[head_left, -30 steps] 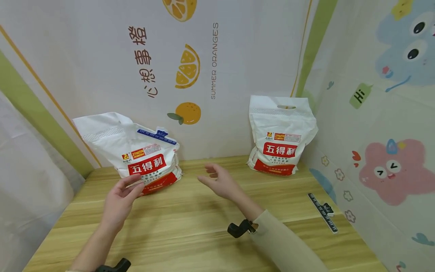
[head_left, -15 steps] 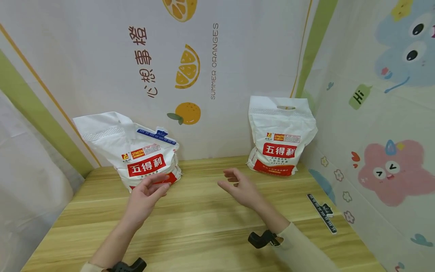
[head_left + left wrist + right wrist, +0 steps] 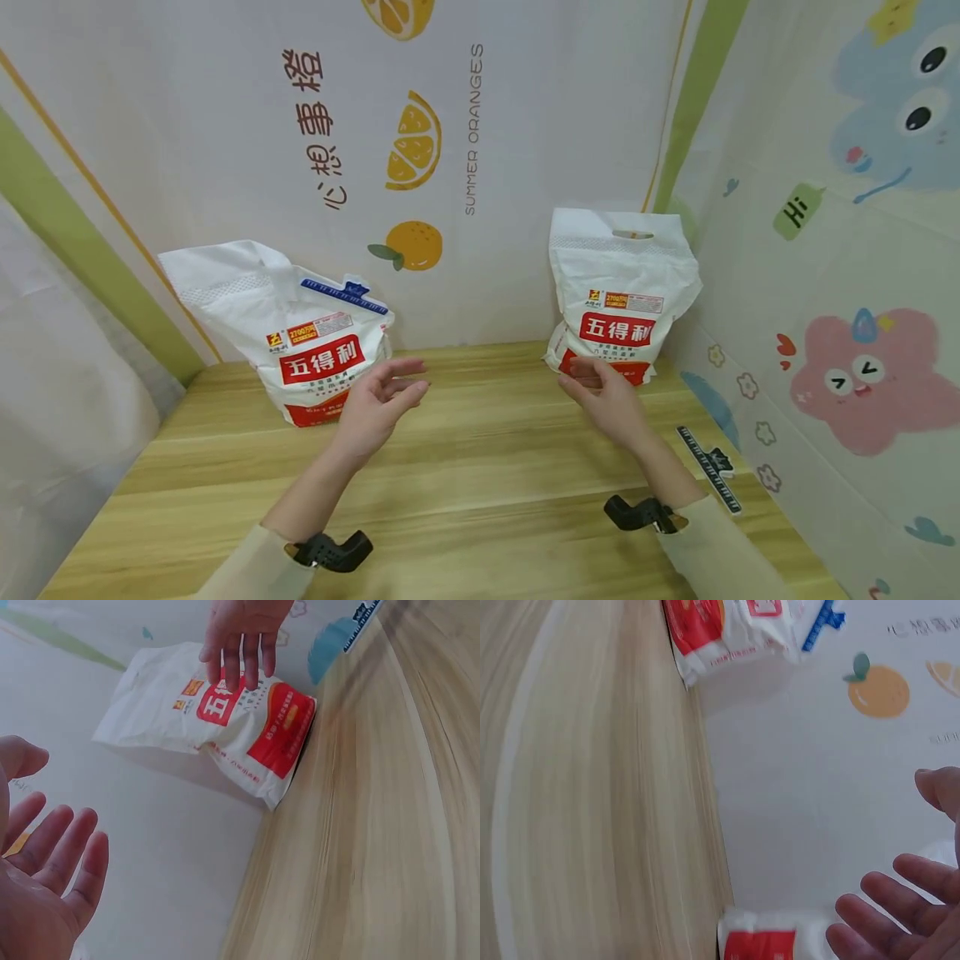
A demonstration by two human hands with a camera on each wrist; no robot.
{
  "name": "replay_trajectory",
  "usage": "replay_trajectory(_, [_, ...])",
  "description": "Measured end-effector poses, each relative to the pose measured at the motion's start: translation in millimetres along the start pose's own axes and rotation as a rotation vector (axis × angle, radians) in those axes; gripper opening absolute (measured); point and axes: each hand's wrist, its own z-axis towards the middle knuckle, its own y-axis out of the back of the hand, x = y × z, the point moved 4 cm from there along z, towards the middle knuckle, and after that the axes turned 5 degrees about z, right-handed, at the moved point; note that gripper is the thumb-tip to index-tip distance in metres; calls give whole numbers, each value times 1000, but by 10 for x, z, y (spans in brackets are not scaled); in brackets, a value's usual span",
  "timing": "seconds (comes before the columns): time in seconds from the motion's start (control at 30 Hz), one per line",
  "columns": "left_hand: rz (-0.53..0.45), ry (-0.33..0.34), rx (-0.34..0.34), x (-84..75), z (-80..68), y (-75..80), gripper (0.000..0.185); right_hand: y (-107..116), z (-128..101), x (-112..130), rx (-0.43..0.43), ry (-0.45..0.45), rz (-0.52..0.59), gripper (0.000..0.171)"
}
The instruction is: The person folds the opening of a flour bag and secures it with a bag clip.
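Reach step: right hand (image 3: 603, 398) just before right bag (image 3: 621, 292), fingers apart, nothing held. Left hand (image 3: 378, 402) likewise empty. Next likely needs two-handed grip on bag.

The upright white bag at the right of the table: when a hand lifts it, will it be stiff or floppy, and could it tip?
The upright white bag is probably floppy: its plastic is creased. Its bulging lower half suggests heavy contents, and it leans on the wall, so it may slump if the right hand pushes it.

"SUMMER ORANGES" on wall sheet (image 3: 525, 125) ("Hi" on side mat (image 3: 825, 275))
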Motion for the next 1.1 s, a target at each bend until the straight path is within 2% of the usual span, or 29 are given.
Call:
replay_trajectory(0.17, [-21,-13,39,-23,223,-273,43,344,60,-176,-69,-6,-37,66])
replay_trajectory(0.27, [-31,-19,74,-50,356,-470,44,545,101,-284,-110,-7,-22,62])
replay_trajectory(0.4, [-27,-30,117,-56,552,-752,44,769,145,-400,-155,-67,-12,64])
replay_trajectory(0.63, [-7,-17,177,-3,898,-1256,46,1054,243,-711,-222,-163,-3,82])
replay_trajectory(0.87, [-11,14,201,30,1271,-1690,53,1184,386,-934,-264,-204,40,95])
replay_trajectory(1.0, [14,33,202,26,1457,-1896,62,1168,507,-990,-238,-222,69,106])
replay_trajectory(1.1, [32,55,206,7,1559,-2037,75,1156,607,-997,-222,-233,116,112])
